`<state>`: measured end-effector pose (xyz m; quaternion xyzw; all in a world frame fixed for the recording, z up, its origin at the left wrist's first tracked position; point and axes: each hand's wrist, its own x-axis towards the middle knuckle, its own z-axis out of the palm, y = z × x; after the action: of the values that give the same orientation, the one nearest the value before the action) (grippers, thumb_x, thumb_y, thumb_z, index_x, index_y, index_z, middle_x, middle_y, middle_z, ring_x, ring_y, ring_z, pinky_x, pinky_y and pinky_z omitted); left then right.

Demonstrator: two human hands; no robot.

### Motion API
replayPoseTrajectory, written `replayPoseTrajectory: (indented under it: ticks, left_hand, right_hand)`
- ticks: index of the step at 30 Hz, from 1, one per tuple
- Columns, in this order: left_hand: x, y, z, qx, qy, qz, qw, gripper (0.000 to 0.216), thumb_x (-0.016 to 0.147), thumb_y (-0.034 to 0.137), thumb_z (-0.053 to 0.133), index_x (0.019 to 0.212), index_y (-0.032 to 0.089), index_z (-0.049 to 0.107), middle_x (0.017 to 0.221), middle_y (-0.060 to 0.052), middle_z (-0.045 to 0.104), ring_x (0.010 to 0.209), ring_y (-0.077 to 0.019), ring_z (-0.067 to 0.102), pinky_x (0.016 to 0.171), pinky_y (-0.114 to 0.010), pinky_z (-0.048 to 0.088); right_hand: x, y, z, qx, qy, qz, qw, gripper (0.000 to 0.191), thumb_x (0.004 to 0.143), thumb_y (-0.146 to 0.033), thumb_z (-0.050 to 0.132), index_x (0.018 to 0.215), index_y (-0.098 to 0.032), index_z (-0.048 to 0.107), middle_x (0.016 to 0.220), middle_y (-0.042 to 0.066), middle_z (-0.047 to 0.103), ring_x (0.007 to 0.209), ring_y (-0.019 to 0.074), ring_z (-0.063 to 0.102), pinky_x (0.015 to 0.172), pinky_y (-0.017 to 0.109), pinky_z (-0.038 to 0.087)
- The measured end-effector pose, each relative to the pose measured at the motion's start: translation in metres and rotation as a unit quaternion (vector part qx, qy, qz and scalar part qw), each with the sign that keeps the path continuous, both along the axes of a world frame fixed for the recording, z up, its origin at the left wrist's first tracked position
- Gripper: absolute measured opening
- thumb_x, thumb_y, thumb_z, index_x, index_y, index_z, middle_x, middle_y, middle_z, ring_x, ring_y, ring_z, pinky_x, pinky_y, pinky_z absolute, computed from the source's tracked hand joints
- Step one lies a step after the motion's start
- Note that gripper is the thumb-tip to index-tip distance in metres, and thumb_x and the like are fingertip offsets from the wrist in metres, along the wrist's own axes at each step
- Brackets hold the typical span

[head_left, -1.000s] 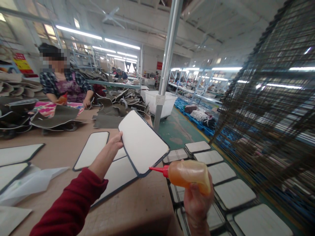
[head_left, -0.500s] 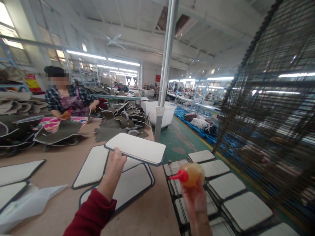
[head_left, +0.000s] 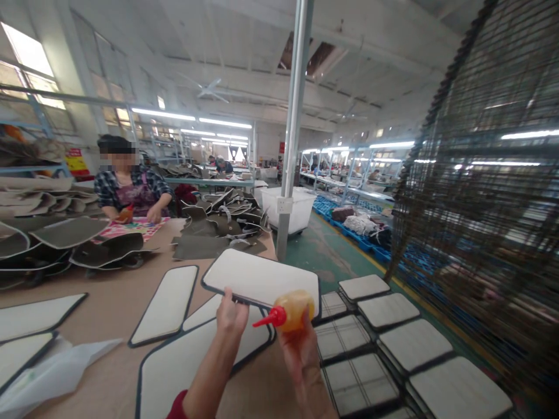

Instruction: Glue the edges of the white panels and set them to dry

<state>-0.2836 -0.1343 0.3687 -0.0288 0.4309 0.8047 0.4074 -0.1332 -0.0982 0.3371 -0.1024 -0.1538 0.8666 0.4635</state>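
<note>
1. Bottle (head_left: 299, 308) of amber liquid, with a red nozzle (head_left: 276, 316), is filling my right hand (head_left: 299, 343); fingers are curling round it.
2. My left hand (head_left: 231, 311), thumb and fingers closing on the near edge, is holding a white, dark-rimmed panel (head_left: 262, 278) above the table (head_left: 113, 285), over similar panels (head_left: 166, 305).
3. Compared with a second ago, the panel is lying flatter; the nozzle, then aiming at its corner, is now pointing towards my left wrist, so work on that corner is seemingly pausing.
4. No label is showing on the bottle; a red-and-yellow sign (head_left: 76, 162) at far left is staying unreadably small.
</note>
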Motion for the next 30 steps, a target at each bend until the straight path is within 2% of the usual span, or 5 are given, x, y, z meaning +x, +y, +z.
replayPoseTrajectory:
  ticks: [6, 9, 14, 22, 30]
  left_hand:
    - [0.028, -0.046, 0.009, 0.123, -0.065, 0.056, 0.989, 0.021, 0.093, 0.025, 0.040, 0.079, 0.020, 0.055, 0.085, -0.006, 0.065, 0.073, -0.0174, 0.066, 0.068, -0.033, 0.054]
    - [0.025, -0.071, -0.009, 0.015, -0.056, 0.111, 0.992, 0.012, 0.087, 0.017, 0.046, 0.083, 0.018, 0.058, 0.093, -0.008, 0.065, 0.080, -0.0175, 0.065, 0.074, -0.032, 0.051]
    - [-0.026, -0.093, -0.005, -0.041, 0.213, 0.296, 0.930, 0.025, 0.066, 0.009, 0.067, 0.087, 0.020, 0.060, 0.088, 0.000, 0.063, 0.085, -0.0119, 0.062, 0.094, -0.026, 0.043]
    - [-0.066, -0.004, 0.073, -0.206, 0.604, -0.207, 0.742, 0.072, 0.051, 0.036, 0.078, 0.118, 0.013, 0.062, 0.137, -0.019, 0.055, 0.129, -0.0346, 0.045, 0.105, -0.039, 0.035]
    - [-0.079, 0.014, 0.073, -0.189, 0.597, -0.426, 0.653, 0.040, 0.061, 0.045, 0.073, 0.085, 0.013, 0.072, 0.074, 0.000, 0.070, 0.074, -0.0208, 0.060, 0.069, -0.027, 0.043]
  right_hand:
    - [0.004, 0.016, 0.000, 0.005, -0.002, 0.012, 1.000, 0.042, 0.060, -0.046, 0.085, 0.091, -0.021, 0.072, 0.094, 0.002, 0.077, 0.089, 0.0197, 0.072, 0.080, 0.034, 0.060]
    - [0.007, 0.022, 0.001, 0.011, -0.009, 0.018, 1.000, 0.039, 0.060, -0.047, 0.085, 0.089, -0.024, 0.072, 0.092, 0.000, 0.078, 0.086, 0.0192, 0.072, 0.079, 0.035, 0.060]
    - [0.010, 0.019, -0.002, -0.010, -0.021, 0.055, 0.998, 0.036, 0.062, -0.044, 0.085, 0.088, -0.024, 0.073, 0.092, 0.000, 0.078, 0.085, 0.0184, 0.073, 0.079, 0.033, 0.059]
    - [0.016, 0.000, 0.000, 0.001, -0.060, 0.150, 0.987, 0.047, 0.058, -0.047, 0.086, 0.093, -0.020, 0.072, 0.094, 0.005, 0.078, 0.085, 0.0236, 0.073, 0.085, 0.043, 0.057]
    - [0.028, -0.003, 0.002, -0.033, -0.076, 0.126, 0.989, 0.047, 0.049, -0.047, 0.090, 0.081, -0.018, 0.071, 0.085, 0.005, 0.078, 0.081, 0.0214, 0.074, 0.082, 0.036, 0.058]
